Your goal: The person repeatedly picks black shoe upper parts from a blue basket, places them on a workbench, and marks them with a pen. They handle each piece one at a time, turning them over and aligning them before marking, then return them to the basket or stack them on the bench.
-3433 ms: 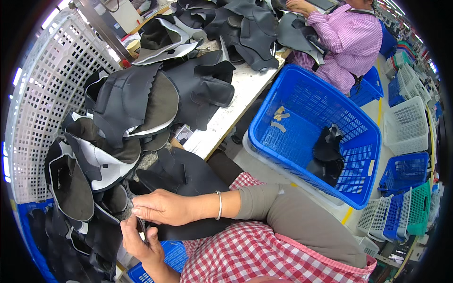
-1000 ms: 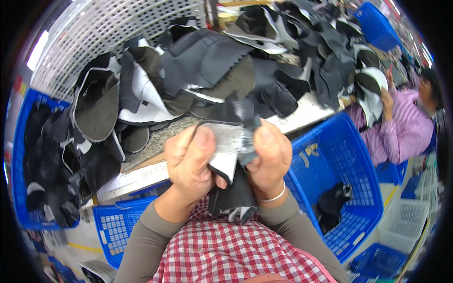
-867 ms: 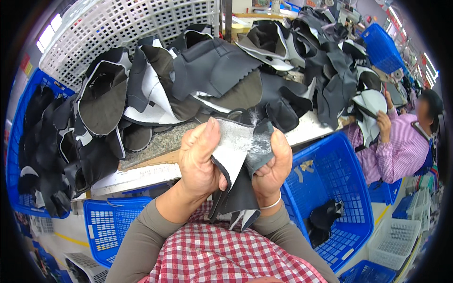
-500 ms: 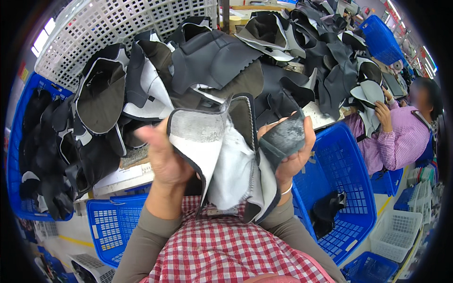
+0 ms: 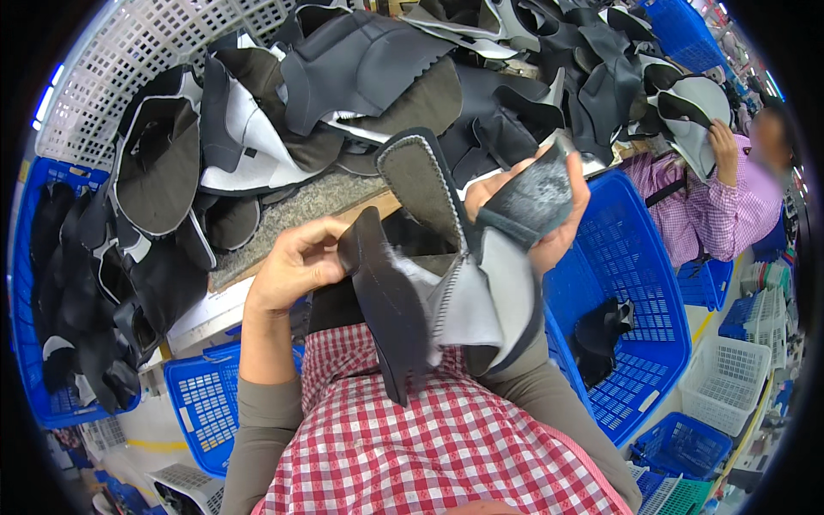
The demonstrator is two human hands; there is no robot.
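Between my hands hangs a boot upper [image 5: 475,311], black outside with pale grey lining and a zigzag seam, spread open at chest height. My left hand [image 5: 294,264] pinches its dark left flap between thumb and fingers. On the other side my right hand [image 5: 562,219] grips the stiff curved end, whose dark face has whitish smears. The tongue-like flap with a brown-grey lining stands upright between them. Beyond my hands, more black boot uppers [image 5: 365,73] with pale linings lie heaped on the workbench [image 5: 292,210].
At the left a blue basket [image 5: 26,343] is full of black uppers. The blue basket [image 5: 644,378] by my right side holds a few dark pieces. Another blue basket [image 5: 202,403] stands below the bench. A white crate [image 5: 81,107] rises behind the heap. At the right a co-worker [image 5: 730,206] handles a pale-lined upper.
My left hand has moved down and turned the left flap, so its dark outer side shows instead of the white lining. My right hand has risen slightly with its end.
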